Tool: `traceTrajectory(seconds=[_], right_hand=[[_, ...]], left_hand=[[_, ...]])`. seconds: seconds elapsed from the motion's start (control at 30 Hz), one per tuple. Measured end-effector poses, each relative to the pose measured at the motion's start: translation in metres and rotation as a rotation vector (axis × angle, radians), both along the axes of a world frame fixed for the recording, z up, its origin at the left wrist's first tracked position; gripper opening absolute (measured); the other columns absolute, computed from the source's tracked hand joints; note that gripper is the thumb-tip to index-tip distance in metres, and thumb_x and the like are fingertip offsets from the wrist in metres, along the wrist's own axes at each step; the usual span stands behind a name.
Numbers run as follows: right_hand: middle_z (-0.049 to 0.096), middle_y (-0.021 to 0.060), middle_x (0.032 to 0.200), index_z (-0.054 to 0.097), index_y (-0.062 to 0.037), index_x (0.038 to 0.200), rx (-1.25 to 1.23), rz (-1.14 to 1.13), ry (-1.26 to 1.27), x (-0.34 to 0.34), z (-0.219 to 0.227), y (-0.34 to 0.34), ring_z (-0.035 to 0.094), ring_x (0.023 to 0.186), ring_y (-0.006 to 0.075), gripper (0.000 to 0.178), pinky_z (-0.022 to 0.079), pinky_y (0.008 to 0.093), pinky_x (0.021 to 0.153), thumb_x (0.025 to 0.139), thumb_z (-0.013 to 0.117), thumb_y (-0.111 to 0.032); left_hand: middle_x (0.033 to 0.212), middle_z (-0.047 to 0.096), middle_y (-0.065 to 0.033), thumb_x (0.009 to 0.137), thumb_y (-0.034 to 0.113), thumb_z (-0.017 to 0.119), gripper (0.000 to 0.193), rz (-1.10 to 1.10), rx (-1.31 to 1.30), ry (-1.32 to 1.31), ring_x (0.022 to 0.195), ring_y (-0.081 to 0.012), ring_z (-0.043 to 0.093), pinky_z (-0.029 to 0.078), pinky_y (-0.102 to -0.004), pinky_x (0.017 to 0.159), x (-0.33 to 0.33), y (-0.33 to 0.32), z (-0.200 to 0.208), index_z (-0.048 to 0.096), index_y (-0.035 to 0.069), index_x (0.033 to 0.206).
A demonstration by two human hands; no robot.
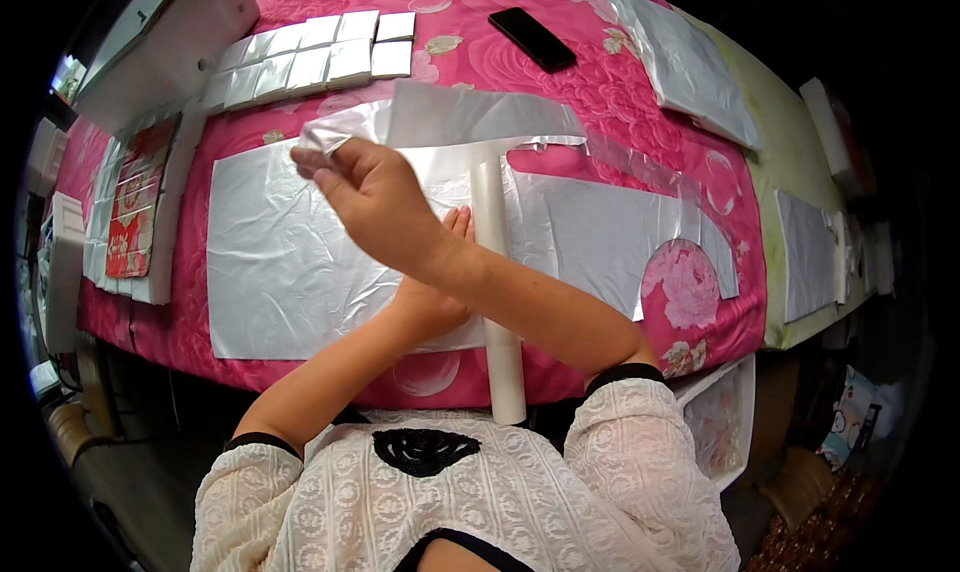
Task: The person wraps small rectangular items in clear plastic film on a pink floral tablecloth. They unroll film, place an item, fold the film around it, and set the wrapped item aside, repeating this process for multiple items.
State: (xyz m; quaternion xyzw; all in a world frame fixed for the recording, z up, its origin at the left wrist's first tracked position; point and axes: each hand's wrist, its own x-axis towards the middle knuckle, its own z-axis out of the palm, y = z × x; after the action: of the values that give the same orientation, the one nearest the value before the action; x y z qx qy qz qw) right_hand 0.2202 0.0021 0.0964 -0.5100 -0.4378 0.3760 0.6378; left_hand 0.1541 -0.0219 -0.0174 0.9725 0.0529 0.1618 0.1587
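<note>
My right hand [375,197] crosses over my left arm, its fingers pinched on the edge of a thin translucent plastic sheet [395,122] and lifting it. Below it, my left hand [435,297] lies flat with fingers stretched out, pressing on a stack of silvery-white plastic sheets [280,272]; my right wrist partly hides it. Just right of the left hand, a long whitish roll [492,232] lies across the sheets and reaches past the table's near edge. More plastic with a curved cut-out [590,227] spreads to the right of the roll.
A pink flowered cloth [440,377] covers the table. Rows of small white packets [310,57] and a black phone [532,39] lie at the back. Red packages [140,197] sit at left. Folded plastic [690,67] lies far right, and a white bin [725,422] stands below the edge.
</note>
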Motion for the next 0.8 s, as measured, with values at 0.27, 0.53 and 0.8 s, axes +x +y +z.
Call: traceTrajectory(seconds=[0.27,0.53,0.8], right_hand=[[0.052,0.0246,0.123,0.037,0.0056,0.132,-0.036,0.113,-0.853,-0.139,-0.053,0.073,0.049,0.118,0.0327,0.057,0.039,0.0371,0.099,0.082,0.057,-0.011],[0.066,0.0131,0.088,0.064,-0.0004,0.097,-0.174,0.024,-0.819,-0.017,-0.037,0.053,0.064,0.079,0.0248,0.030,0.050,0.0339,0.071,0.078,0.067,-0.024],[0.065,0.0125,0.085,0.066,-0.0059,0.089,-0.358,0.044,-1.143,-0.027,-0.067,0.062,0.062,0.078,0.0278,0.025,0.049,0.0359,0.070,0.076,0.070,-0.027]], left_hand=[[0.147,0.017,-0.0253,0.080,0.023,0.047,0.072,-0.012,-0.068,0.087,0.139,-0.0355,0.011,0.010,-0.0464,0.113,0.009,-0.008,0.002,0.021,-0.010,0.138],[0.129,0.047,-0.0187,0.079,0.011,0.057,0.048,-0.025,-0.239,0.035,0.120,-0.0347,0.045,0.034,-0.0449,0.103,-0.078,0.039,0.039,0.048,0.001,0.125],[0.125,0.051,-0.0166,0.079,0.011,0.059,0.043,0.387,-0.056,0.000,0.114,-0.0317,0.050,0.039,-0.0407,0.097,-0.187,0.097,0.040,0.051,-0.002,0.119]])
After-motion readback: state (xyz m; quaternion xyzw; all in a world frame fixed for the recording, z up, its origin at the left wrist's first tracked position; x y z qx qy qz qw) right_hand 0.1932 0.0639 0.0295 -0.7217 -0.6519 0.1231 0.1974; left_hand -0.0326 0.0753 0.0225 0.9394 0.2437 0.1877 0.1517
